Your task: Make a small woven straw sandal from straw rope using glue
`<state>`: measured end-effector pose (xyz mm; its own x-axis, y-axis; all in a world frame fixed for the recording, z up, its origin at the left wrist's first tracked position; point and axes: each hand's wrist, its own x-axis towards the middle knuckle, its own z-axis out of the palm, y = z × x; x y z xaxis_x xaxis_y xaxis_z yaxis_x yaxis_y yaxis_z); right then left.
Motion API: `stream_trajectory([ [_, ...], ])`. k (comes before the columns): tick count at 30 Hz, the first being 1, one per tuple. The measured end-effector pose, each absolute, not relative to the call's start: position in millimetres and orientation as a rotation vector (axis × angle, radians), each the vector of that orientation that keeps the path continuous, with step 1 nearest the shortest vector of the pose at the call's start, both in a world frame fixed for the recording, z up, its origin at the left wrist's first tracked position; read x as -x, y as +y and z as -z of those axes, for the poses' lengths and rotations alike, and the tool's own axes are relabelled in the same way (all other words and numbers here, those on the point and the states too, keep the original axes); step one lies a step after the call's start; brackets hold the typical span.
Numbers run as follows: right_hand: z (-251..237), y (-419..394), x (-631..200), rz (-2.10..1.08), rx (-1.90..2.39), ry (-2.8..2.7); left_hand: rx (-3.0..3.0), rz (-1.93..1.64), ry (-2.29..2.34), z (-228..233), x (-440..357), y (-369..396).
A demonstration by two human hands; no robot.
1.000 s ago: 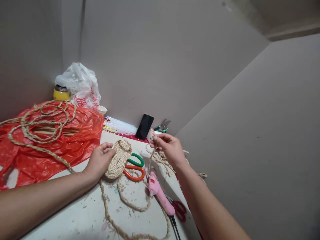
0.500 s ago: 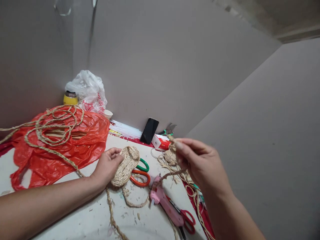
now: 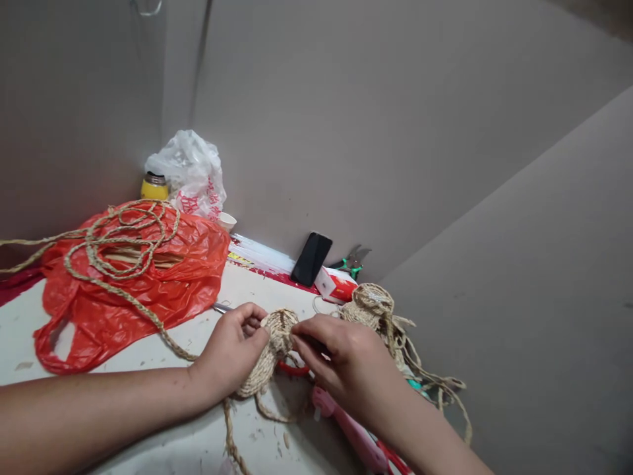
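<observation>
My left hand (image 3: 232, 346) holds a small woven straw slipper (image 3: 262, 368) by its left edge, thumb on top. A curved strap (image 3: 283, 324) crosses the slipper's upper end. Thumb and fingers of my right hand (image 3: 353, 356) are pinched together at the strap's right edge; whatever else lies between those fingertips is hidden. A braided straw cord (image 3: 229, 429) hangs below the slipper toward the near side. Under my right forearm lies a pink glue gun (image 3: 353, 432), partly covered. Red scissor handles (image 3: 293, 369) show behind the slipper.
On the left, a coil of braided cord (image 3: 119, 247) rests on a red plastic bag (image 3: 198, 277). A phone (image 3: 311, 259), green-handled pliers (image 3: 353, 264) and a red-white box (image 3: 339, 287) line the wall. Another woven straw piece (image 3: 368, 307) with loose strands lies right.
My right hand has come left and down, from holding a cord end up in the air to the slipper's strap. The slipper stays in my left hand. The view has shifted slightly.
</observation>
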<state>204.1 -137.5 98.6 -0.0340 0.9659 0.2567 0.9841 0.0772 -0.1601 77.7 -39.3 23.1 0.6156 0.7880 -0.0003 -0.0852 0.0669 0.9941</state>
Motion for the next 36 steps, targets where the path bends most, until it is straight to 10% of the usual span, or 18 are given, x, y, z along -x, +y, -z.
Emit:
stream_trajectory([
  [36,-87,-129,-206,0.386,2.141,-2.233,-1.61,-0.669,0.564,-15,-74,-43],
])
